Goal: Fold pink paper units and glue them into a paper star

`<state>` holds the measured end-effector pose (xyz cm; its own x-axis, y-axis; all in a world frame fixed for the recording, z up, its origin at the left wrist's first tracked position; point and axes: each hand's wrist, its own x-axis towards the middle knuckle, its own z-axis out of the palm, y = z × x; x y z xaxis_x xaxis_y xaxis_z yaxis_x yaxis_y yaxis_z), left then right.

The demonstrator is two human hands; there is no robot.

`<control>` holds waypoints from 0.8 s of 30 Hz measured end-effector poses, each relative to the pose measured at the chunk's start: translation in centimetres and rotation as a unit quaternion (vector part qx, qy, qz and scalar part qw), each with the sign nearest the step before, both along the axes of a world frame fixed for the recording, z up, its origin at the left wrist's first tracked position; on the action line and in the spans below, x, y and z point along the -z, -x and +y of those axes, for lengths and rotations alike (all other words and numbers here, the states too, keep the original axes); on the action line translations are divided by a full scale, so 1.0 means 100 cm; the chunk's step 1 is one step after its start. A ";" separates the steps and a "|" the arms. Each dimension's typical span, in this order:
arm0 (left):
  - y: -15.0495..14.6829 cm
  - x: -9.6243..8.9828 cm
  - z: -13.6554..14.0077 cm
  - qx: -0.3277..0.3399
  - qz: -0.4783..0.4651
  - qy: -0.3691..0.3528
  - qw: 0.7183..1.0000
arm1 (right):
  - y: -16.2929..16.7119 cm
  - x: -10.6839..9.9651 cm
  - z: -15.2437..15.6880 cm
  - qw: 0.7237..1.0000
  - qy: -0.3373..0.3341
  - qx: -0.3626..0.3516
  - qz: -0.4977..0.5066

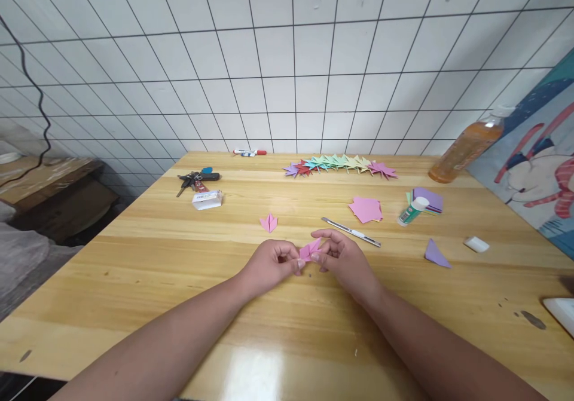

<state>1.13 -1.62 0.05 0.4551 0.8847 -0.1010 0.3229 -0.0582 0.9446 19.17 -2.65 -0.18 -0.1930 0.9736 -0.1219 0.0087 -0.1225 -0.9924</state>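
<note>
Two pink folded paper pieces are out on this side of the desk (179,305): one, the held piece (309,250), sits just above the wood between the two hands, and one, the loose piece (269,223), lies just beyond the left hand (273,262). The left grip pinches the held piece at its left edge, thumb against fingers; the right grip (343,260) pinches its other side under the thumb, with the forefinger lifted and curved above.

Near the wall (314,90) I see a single row of folded paper (341,162), its overlapping points too many to count from here, running from lilac through red, blue, green and yellow to pink. There is one slim knife-like tool (351,232), one glue stick (412,211), one white block (476,244), one purple paper triangle (436,253), one bottle (466,150), one small box (207,199), one red-capped marker (250,152) and one bunch of keys (192,180).

The held piece is matte and crisply creased, with a sharp tip. Flat pink paper (366,210) lies in an uneven, many-cornered pile; the coloured stack (429,199) is squarish, purple on top. The desk is glossy, streaky-grained wood; the wall is smooth white tile; the bottle is clear, with amber liquid inside.
</note>
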 end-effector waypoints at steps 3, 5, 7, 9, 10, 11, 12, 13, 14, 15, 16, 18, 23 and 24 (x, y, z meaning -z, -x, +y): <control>0.001 -0.002 -0.002 0.000 0.063 -0.077 0.995 | -0.004 0.000 0.002 0.999 -0.032 0.013 -0.031; 0.003 -0.006 -0.001 -0.003 0.109 -0.168 0.980 | -0.008 -0.001 0.003 0.995 -0.072 0.034 -0.066; 0.008 -0.012 0.002 -0.019 0.158 -0.269 0.950 | -0.014 -0.003 0.005 0.987 -0.108 0.062 -0.104; 0.016 -0.017 0.008 -0.045 0.220 -0.333 0.916 | -0.021 -0.005 0.008 0.978 -0.135 0.084 -0.138; 0.020 -0.019 0.011 -0.061 0.260 -0.351 0.897 | -0.025 -0.006 0.009 0.973 -0.144 0.091 -0.154; 0.024 -0.019 0.014 -0.080 0.298 -0.356 0.882 | -0.028 -0.007 0.011 0.969 -0.150 0.094 -0.171; 0.028 -0.019 0.017 -0.095 0.329 -0.354 0.870 | -0.032 -0.007 0.013 0.966 -0.152 0.092 -0.190; 0.032 -0.018 0.019 -0.093 0.356 -0.350 0.861 | -0.036 -0.008 0.015 0.961 -0.153 0.087 -0.213; 0.036 -0.016 0.022 -0.084 0.378 -0.349 0.853 | -0.040 -0.009 0.018 0.954 -0.158 0.083 -0.241; 0.039 -0.014 0.024 -0.067 0.393 -0.347 0.849 | -0.044 -0.010 0.020 0.943 -0.172 0.086 -0.273; 0.041 -0.011 0.026 -0.051 0.401 -0.344 0.848 | -0.048 -0.012 0.021 0.924 -0.199 0.105 -0.309; 0.043 -0.007 0.028 -0.031 0.403 -0.329 0.854 | -0.056 -0.017 0.022 0.873 -0.274 0.195 -0.354; 0.037 -0.006 0.028 -0.061 0.402 -0.330 0.852 | -0.077 -0.024 0.020 0.718 -0.323 0.542 -0.294; 0.034 -0.008 0.027 -0.059 0.401 -0.334 0.851 | -0.081 -0.022 0.020 0.700 -0.318 0.573 -0.285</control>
<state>-2.31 1.13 0.81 0.3809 0.9012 0.2068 0.8886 -0.4186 0.1873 27.30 -0.60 2.02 0.6612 0.3418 0.6678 0.6836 0.0924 -0.7240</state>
